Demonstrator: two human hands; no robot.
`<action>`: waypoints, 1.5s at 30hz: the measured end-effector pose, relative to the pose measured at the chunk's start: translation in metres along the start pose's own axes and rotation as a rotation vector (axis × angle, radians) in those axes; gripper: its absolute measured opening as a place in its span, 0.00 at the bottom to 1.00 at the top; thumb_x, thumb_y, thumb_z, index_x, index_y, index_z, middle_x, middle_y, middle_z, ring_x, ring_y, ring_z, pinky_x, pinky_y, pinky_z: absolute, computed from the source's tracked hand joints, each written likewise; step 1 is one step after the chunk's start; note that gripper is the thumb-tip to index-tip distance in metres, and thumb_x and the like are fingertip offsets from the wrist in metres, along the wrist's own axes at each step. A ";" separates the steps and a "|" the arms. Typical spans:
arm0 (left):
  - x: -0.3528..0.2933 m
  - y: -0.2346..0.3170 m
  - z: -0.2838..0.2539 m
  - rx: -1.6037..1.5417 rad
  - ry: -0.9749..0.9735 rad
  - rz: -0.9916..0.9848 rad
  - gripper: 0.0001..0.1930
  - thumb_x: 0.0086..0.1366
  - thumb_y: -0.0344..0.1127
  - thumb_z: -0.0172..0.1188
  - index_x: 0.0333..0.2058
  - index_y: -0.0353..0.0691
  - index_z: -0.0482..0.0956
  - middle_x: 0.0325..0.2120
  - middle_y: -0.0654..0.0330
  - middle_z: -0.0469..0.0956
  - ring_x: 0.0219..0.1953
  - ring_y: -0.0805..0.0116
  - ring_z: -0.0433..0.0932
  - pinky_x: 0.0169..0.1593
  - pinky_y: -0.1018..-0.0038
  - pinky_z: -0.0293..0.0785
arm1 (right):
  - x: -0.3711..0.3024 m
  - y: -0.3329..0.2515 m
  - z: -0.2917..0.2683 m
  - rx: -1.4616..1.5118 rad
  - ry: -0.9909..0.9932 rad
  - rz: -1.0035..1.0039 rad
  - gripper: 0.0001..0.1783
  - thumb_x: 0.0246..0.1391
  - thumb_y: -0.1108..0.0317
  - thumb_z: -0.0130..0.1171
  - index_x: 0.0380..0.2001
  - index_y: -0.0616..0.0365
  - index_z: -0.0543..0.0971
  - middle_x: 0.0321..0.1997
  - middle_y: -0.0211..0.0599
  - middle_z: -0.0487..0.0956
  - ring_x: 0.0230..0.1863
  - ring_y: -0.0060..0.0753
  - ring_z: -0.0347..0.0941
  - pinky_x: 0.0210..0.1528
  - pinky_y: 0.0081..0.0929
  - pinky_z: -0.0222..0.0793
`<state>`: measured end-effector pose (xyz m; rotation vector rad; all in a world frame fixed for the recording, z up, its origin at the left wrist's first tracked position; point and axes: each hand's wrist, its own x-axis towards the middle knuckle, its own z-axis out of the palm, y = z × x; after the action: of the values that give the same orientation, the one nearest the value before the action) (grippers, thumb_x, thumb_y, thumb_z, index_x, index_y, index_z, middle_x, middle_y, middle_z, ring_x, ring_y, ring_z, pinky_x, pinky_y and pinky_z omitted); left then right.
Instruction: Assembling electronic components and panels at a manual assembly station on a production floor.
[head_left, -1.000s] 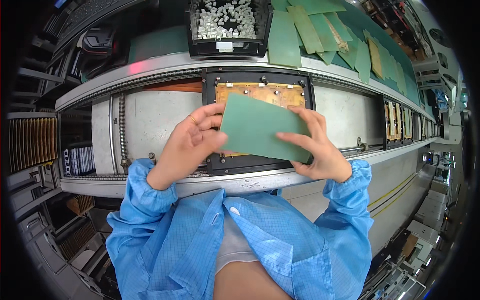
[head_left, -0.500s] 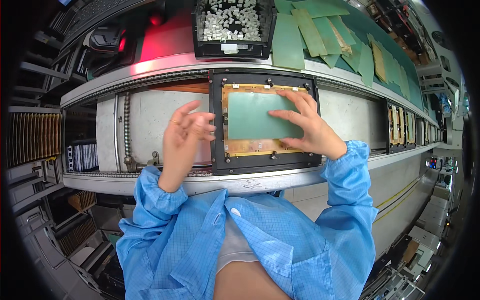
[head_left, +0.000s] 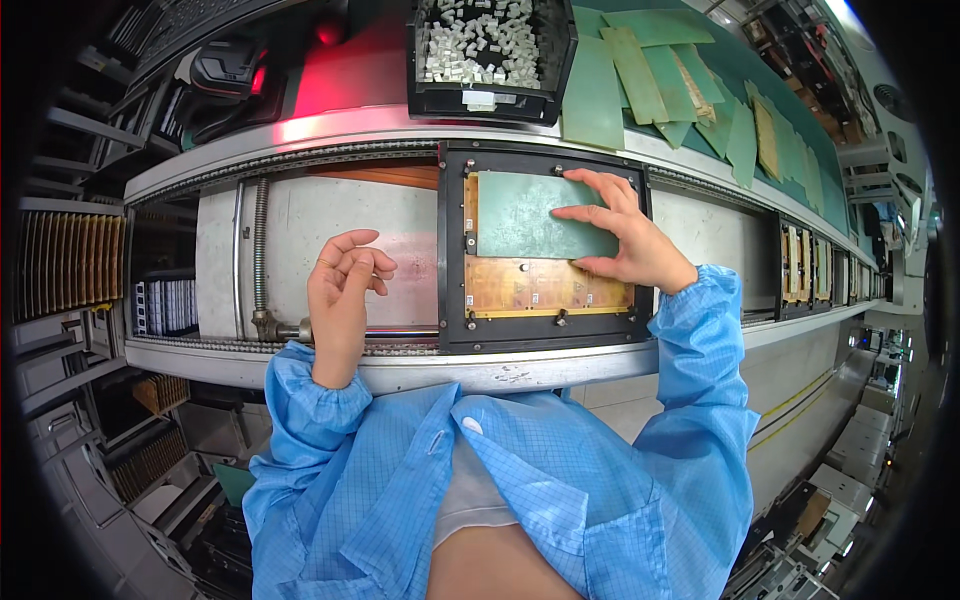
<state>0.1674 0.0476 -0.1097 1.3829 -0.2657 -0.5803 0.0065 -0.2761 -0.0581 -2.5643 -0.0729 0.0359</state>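
Observation:
My right hand (head_left: pixel 635 235) spans a green rectangular sheet (head_left: pixel 520 222), with the thumb at its near edge, a finger at its far edge and the index finger on top. Under the sheet, a gold-coloured circuit board panel (head_left: pixel 500 285) sits in a black frame fixture (head_left: pixel 455 320) on the conveyor. The sheet hides the panel's far part; the near strip shows, with small white parts on it. To the left of the fixture, my left hand (head_left: pixel 342 300) hovers over the conveyor, holding nothing, its fingers loosely bent and apart.
Beyond the conveyor rail (head_left: pixel 350 125) stands a black bin (head_left: pixel 490 105) of small white parts. Several green sheets (head_left: pixel 595 95) lie right of it. A black device (head_left: pixel 225 70) sits at far left, near red light. More fixtures (head_left: pixel 800 265) stand along the line at right.
The green sheet and my right hand have moved away from me over the panel, baring more of its near part. My left hand has drawn left, away from the fixture, which sits slightly farther right.

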 end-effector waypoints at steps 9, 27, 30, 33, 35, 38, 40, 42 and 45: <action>0.002 -0.003 0.000 0.011 -0.047 -0.014 0.11 0.72 0.29 0.50 0.48 0.31 0.75 0.31 0.60 0.81 0.32 0.78 0.75 0.36 0.81 0.71 | -0.007 0.003 -0.002 0.023 0.006 -0.002 0.34 0.40 0.70 0.73 0.56 0.45 0.79 0.70 0.44 0.60 0.71 0.53 0.53 0.73 0.46 0.48; 0.020 -0.016 0.051 0.382 -0.688 -0.069 0.31 0.51 0.13 0.41 0.56 0.31 0.69 0.46 0.58 0.74 0.48 0.71 0.74 0.52 0.75 0.71 | -0.089 -0.095 0.070 0.315 0.462 0.001 0.14 0.51 0.78 0.62 0.43 0.63 0.82 0.37 0.43 0.81 0.36 0.43 0.76 0.40 0.36 0.71; 0.031 -0.020 0.082 0.406 -0.832 -0.057 0.31 0.52 0.14 0.42 0.57 0.33 0.69 0.49 0.58 0.74 0.49 0.72 0.74 0.52 0.76 0.70 | -0.095 -0.101 0.086 0.380 0.556 0.041 0.14 0.51 0.79 0.63 0.42 0.63 0.83 0.35 0.43 0.81 0.34 0.43 0.76 0.39 0.35 0.71; 0.035 -0.031 0.121 0.440 -0.932 -0.014 0.31 0.54 0.14 0.44 0.59 0.35 0.69 0.53 0.58 0.73 0.51 0.71 0.74 0.51 0.76 0.72 | -0.107 -0.107 0.092 0.370 0.600 0.090 0.13 0.51 0.79 0.63 0.42 0.62 0.83 0.34 0.42 0.81 0.34 0.41 0.76 0.39 0.35 0.71; 0.034 -0.042 0.150 0.437 -0.977 0.028 0.31 0.55 0.14 0.44 0.59 0.36 0.69 0.54 0.57 0.73 0.51 0.70 0.74 0.50 0.76 0.72 | -0.119 -0.110 0.096 0.377 0.652 0.125 0.12 0.53 0.79 0.62 0.42 0.62 0.83 0.32 0.41 0.80 0.34 0.40 0.76 0.39 0.35 0.71; 0.035 -0.058 0.189 0.421 -1.025 0.094 0.31 0.56 0.15 0.44 0.60 0.37 0.68 0.56 0.56 0.71 0.51 0.68 0.74 0.48 0.77 0.74 | -0.134 -0.116 0.097 0.354 0.705 0.202 0.12 0.53 0.79 0.61 0.42 0.63 0.83 0.31 0.41 0.81 0.33 0.40 0.76 0.38 0.34 0.71; 0.032 -0.058 0.215 0.460 -1.073 0.097 0.31 0.56 0.17 0.45 0.60 0.39 0.68 0.56 0.57 0.71 0.51 0.68 0.75 0.48 0.76 0.74 | -0.140 -0.120 0.097 0.342 0.722 0.209 0.12 0.54 0.79 0.61 0.43 0.63 0.83 0.32 0.40 0.81 0.33 0.40 0.76 0.38 0.34 0.71; 0.033 -0.062 0.233 0.487 -1.073 0.104 0.31 0.56 0.18 0.46 0.61 0.40 0.68 0.56 0.57 0.71 0.51 0.67 0.75 0.47 0.76 0.74 | -0.139 -0.122 0.098 0.340 0.724 0.211 0.13 0.54 0.78 0.61 0.43 0.63 0.83 0.32 0.40 0.81 0.33 0.40 0.76 0.38 0.33 0.71; 0.044 -0.062 0.234 0.533 -1.048 0.081 0.30 0.58 0.20 0.47 0.61 0.43 0.69 0.58 0.57 0.71 0.52 0.64 0.76 0.49 0.73 0.75 | -0.118 -0.117 0.101 0.330 0.704 0.153 0.14 0.55 0.78 0.60 0.46 0.63 0.81 0.33 0.39 0.82 0.33 0.39 0.76 0.39 0.34 0.71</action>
<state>0.0722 -0.1779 -0.1328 1.4415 -1.3893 -1.1926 -0.1208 -0.1306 -0.0779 -2.1136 0.3650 -0.7272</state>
